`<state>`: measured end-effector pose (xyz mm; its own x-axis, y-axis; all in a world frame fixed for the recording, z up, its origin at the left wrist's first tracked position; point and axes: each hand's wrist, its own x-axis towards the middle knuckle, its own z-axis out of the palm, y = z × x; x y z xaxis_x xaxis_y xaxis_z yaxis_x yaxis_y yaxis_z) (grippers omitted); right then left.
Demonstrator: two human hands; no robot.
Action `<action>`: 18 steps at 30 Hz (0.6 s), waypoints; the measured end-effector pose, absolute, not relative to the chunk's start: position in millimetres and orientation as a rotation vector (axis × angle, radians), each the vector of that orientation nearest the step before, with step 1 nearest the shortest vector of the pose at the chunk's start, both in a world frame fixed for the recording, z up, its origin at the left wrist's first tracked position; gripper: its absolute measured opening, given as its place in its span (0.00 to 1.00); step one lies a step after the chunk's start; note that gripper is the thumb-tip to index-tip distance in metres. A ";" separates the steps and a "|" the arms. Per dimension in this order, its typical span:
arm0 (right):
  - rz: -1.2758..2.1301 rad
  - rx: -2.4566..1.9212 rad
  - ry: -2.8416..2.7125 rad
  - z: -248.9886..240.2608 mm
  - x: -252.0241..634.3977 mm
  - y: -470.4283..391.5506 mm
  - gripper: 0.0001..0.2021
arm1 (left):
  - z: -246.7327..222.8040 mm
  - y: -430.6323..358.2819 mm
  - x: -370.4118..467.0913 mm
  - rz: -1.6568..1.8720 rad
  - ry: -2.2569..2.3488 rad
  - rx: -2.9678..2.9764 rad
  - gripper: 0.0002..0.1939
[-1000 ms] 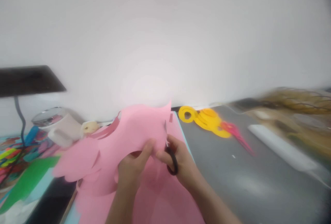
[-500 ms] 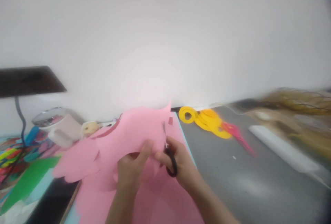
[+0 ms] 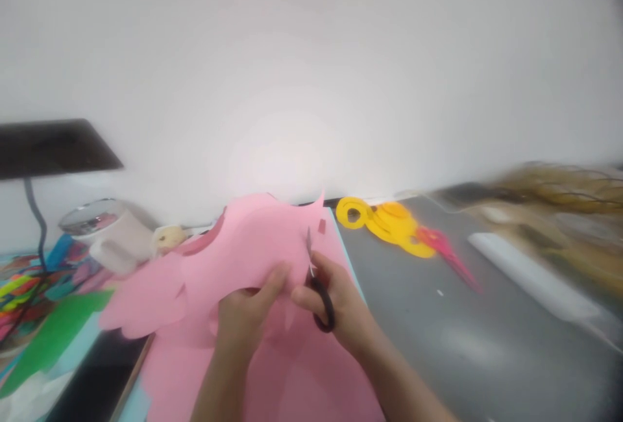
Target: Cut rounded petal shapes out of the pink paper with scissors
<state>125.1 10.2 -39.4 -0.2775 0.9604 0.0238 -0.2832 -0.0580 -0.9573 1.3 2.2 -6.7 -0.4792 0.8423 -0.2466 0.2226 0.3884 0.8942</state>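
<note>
A large pink sheet (image 3: 243, 234) with curved cut edges is raised above more pink paper (image 3: 311, 370). My left hand (image 3: 248, 311) pinches its near edge between thumb and fingers, the fingers partly hidden beneath it. Just to the right, my right hand (image 3: 335, 298) holds black-handled scissors (image 3: 323, 304), their blades pointing away from me over the pink sheet. The right thumb lies close to the sheet's edge. Whether paper lies between the blades is too blurred to tell. A small dark pink scrap (image 3: 322, 226) lies beyond the blade tips.
Yellow paper rings (image 3: 389, 222) and pink scissors (image 3: 448, 254) lie on the grey surface (image 3: 418, 344) at right, near a white bar (image 3: 530, 276). At left are a white mug (image 3: 121, 243), green paper (image 3: 58, 337), a black flat object (image 3: 102, 376) and a dark panel (image 3: 53, 147).
The raised pink sheet has shifted slightly and its far edge bends differently. Both hands keep their grips. The surrounding view has moved slightly upward.
</note>
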 end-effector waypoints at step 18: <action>1.559 -0.897 -1.152 -40.1 124.1 9.8 0.14 | -9.3 2.1 -1.1 1.110 1.890 0.942 0.20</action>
<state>124.1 9.8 -40.1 -0.2654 0.9640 -0.0151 -0.2686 -0.0889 -0.9591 -1.1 2.1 -9.3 -0.4581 0.8596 -0.2262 0.2214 0.3568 0.9076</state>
